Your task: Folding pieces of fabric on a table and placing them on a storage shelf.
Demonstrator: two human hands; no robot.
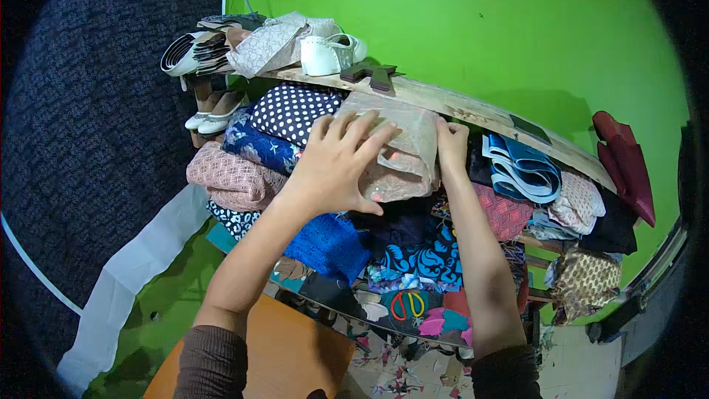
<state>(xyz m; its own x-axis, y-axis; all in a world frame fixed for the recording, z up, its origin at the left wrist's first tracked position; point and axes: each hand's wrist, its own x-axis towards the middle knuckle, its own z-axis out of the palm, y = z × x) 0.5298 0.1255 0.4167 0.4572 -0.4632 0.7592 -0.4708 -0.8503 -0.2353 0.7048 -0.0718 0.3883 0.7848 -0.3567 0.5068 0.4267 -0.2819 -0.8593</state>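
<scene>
A bundle of pale beige folded fabric in clear plastic [413, 122] sticks out from the stack below the upper wooden shelf. Across its left front spreads my left hand [332, 166], fingers apart against it, the thumb low by its bottom edge. At the bundle's right edge, the fingers of my right hand [452, 149] are curled and closed on it; the fingertips are partly hidden. Just left of the bundle are a black cloth with white dots [292, 114] and a blue flowered cloth [255, 144]. Blue patterned fabric [421, 255] lies below it.
The upper wooden shelf [465, 109] carries a white shoe [325, 55] and dark cut pieces [377, 75]. Red and yellow handled scissors [408, 306] lie low on scraps. Pink folded fabric [233, 177] is at left, dark red material [624, 166] at right. An orange-brown tabletop [288, 347] is nearest.
</scene>
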